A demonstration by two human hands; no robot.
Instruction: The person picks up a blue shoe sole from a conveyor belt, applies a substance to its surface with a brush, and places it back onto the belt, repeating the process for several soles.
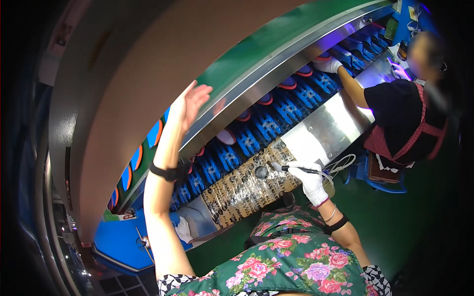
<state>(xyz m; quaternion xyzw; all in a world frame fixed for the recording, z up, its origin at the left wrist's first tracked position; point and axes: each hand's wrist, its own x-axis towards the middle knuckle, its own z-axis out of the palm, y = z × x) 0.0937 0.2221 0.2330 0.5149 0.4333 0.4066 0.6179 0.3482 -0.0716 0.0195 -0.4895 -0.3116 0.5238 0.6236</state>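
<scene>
My left hand is bare and raised high, fingers spread, holding nothing, in front of the metal hood over a conveyor. My right hand wears a white glove and grips a thin black pen-like tool with a tube trailing from it. The tool's tip rests near a small round dark container on a ledge wrapped in patterned paper. Just beyond the ledge, blue holders carrying orange-rimmed soles run along the conveyor.
A person in a dark shirt and checked apron works at the right with a white-gloved hand on the blue holders. A shiny metal ledge lies between us. A white glove rests at the lower left by a blue panel.
</scene>
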